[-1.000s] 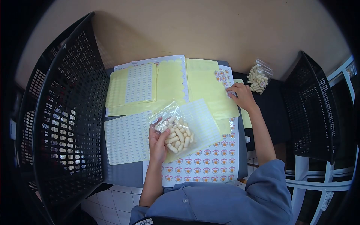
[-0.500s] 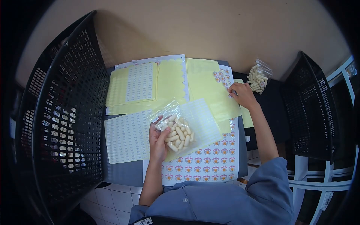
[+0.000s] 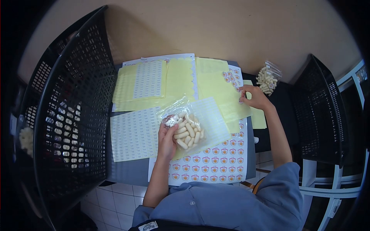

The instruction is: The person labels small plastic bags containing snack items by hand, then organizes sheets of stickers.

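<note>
A clear plastic bag (image 3: 189,133) of cream-coloured, finger-shaped pieces is gripped at its left edge by my left hand (image 3: 166,140). Silvery glare hides part of the plastic near my thumb. To the right, my right hand (image 3: 255,97) has its fingers curled at the edge of a yellow backing sheet (image 3: 219,92). A small round sticker (image 3: 238,89) shows at my fingertips, though the exact contact is hard to see. Several round orange-and-pink stickers (image 3: 231,77) remain on the white sheet just beyond that hand.
Another filled bag (image 3: 267,80) lies on a black surface at the right. Tall black crates stand left (image 3: 73,107) and right (image 3: 320,111). Sheets of small printed labels (image 3: 135,134) and a white sticker sheet (image 3: 208,169) cover the grey table.
The view has shifted slightly. My right hand's index finger and thumb look farther apart at the sticker sheet's edge. My left hand keeps hold of the bag.
</note>
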Demonstrator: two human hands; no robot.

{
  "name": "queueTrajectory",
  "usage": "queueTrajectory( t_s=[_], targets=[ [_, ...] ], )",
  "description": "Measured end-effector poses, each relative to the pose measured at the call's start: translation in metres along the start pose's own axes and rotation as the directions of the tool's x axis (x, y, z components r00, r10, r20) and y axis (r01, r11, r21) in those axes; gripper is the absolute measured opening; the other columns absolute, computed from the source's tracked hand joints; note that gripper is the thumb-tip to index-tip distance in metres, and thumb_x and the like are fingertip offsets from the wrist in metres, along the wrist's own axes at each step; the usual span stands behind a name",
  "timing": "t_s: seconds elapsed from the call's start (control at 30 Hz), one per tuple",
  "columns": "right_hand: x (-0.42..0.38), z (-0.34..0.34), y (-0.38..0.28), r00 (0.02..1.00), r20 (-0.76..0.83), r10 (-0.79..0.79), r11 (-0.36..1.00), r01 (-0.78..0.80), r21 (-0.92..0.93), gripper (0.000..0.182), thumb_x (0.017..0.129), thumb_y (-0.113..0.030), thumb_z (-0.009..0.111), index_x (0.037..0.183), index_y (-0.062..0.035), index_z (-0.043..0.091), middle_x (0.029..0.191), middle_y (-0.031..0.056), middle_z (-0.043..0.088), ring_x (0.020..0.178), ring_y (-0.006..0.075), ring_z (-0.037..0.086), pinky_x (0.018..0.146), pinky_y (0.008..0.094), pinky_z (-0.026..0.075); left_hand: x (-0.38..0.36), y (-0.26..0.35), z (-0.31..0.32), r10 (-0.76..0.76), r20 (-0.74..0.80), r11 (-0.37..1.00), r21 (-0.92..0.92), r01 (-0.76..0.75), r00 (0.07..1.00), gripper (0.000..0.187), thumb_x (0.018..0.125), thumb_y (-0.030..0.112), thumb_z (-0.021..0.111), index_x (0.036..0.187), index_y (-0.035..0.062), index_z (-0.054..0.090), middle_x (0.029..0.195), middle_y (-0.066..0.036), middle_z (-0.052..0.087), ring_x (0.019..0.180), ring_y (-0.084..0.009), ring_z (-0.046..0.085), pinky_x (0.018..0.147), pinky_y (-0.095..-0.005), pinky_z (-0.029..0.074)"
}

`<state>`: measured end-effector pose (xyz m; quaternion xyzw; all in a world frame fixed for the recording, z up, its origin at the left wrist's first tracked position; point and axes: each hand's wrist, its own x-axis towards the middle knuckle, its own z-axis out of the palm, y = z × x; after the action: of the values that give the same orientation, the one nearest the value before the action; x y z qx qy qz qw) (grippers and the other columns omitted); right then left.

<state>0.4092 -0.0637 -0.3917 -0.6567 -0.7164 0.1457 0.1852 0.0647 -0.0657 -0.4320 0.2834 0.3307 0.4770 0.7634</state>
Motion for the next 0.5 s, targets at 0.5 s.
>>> queueTrajectory(
  t_s=[0.5],
  targets=[
    [-0.029, 0.090, -0.182, 0.824, -0.284, 0.490, 0.346, 0.115, 0.931, 0.015, 0.075, -0.012, 0.062, 0.065, -0.0065, 0.052, 0.070, -0.0051, 0.049, 0.060, 0.0012, 0.036, 0.053, 0.0176, 0.027, -0.016, 0.005, 0.031, 0.347, 0.042, 0.933, -0.118, -0.340, 0.937, 0.041, 0.087, 0.004, 0.040, 0.127, 0.0022, 0.030, 0.126, -0.012, 0.036, 0.112, -0.0165, 0.040, 0.094, -0.0294, 0.034]
  ],
)
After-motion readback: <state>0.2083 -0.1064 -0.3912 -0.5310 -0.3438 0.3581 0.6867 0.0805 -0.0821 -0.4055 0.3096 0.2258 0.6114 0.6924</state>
